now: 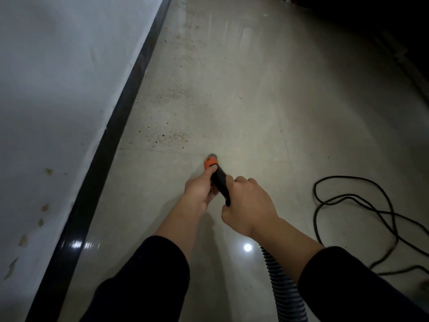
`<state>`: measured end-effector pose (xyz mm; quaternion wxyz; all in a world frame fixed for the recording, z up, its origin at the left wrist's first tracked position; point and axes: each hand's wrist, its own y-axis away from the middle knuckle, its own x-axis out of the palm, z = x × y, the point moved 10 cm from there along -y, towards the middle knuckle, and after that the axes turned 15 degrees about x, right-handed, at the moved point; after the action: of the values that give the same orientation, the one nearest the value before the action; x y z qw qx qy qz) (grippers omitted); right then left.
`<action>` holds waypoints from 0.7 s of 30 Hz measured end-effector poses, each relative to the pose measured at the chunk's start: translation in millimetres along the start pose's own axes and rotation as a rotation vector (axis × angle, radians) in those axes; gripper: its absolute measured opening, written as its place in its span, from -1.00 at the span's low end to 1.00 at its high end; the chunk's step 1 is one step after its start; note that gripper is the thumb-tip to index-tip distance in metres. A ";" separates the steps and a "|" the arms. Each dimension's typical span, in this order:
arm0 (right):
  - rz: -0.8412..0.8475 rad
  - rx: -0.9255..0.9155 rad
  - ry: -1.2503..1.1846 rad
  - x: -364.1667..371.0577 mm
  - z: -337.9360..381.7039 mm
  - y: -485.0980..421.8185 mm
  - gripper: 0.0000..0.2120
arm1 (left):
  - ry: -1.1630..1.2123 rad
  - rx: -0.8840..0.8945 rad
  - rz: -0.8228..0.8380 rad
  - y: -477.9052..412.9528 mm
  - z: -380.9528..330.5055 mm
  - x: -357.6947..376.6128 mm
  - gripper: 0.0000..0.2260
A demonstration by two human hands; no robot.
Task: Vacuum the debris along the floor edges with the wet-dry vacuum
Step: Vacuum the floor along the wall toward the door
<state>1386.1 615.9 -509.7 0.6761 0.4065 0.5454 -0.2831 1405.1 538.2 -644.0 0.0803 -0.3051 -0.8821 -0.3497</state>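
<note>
At nine o'clock ran the baseboard (111, 140). Up at twelve the debris (171, 135) lay scattered, just beyond the nozzle (217, 175) tip. The left hand (200, 191) gripped the orange collar, the right hand (248, 205) curled round the black shaft; the cable (362, 203) looped at three.

your left hand (199, 192) and right hand (248, 204) cover the middle of the nozzle (220, 180); the hose (283, 287) runs off the bottom edge, the cord (343, 176) off the right.
</note>
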 end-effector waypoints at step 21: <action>0.050 -0.179 -0.060 9.3 79.5 -29.6 -0.65 | -0.034 0.063 -0.072 -22.8 -64.1 -73.6 -0.65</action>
<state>1404.3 533.2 -519.9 0.7325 0.3496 0.5377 -0.2283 1445.8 447.0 -635.5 0.0622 -0.2763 -0.9044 -0.3191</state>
